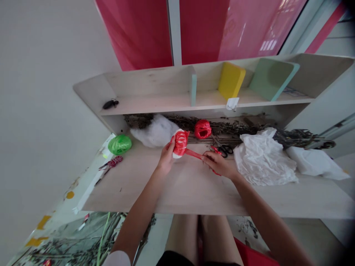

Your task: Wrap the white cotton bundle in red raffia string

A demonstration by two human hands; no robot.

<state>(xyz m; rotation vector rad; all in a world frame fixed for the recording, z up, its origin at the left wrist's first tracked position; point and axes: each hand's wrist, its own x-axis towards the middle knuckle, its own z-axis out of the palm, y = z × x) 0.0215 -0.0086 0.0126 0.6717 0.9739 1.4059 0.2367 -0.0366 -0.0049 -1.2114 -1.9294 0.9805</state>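
Red plastic raffia bundle (181,143), gripped in the left hand (166,157), trails a taut red strand (194,154) pinched by the right hand (217,164); hard pulling could snap it.

My pale wooden bench (166,195) ran along beneath a low shelf unit (144,105). Around the red raffia ball (202,129), dried twigs (235,127) spread out behind and to the right. Cotton wadding (155,131) lay to its left, and a green raffia ball (119,144) lay farther left. Scissors (223,150) lay just in front, and a crumpled white sheet (263,157) and white cloth (313,164) lay farther right.
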